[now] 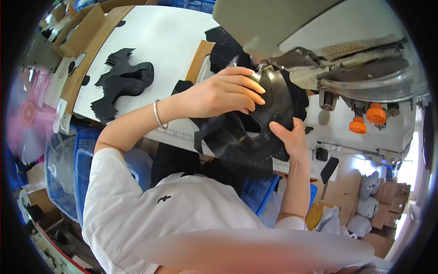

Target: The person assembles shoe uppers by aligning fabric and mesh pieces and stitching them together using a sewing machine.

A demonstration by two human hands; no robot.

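Note:
A black shoe upper [278,98] lies under the head of a sewing machine [273,27], with a perforated patch near its toe. My left hand [230,91], a silver bangle on its wrist, curls its fingers over the left side of the upper, close beneath the machine's needle area. On the right edge, my right hand [292,137] grips the upper, thumb on top and the other fingers hidden below. Where the needle meets the material is hard to make out. Further left on the white table [159,36] rests a stack of black shoe uppers [123,82].
More black pieces [226,48] lie behind my left hand. Orange knobs [376,113] hang from the machine at the right. Blue crates [64,178] stand below the table at the left, near a pink fan [28,112]. A cardboard box [82,32] sits at the far left.

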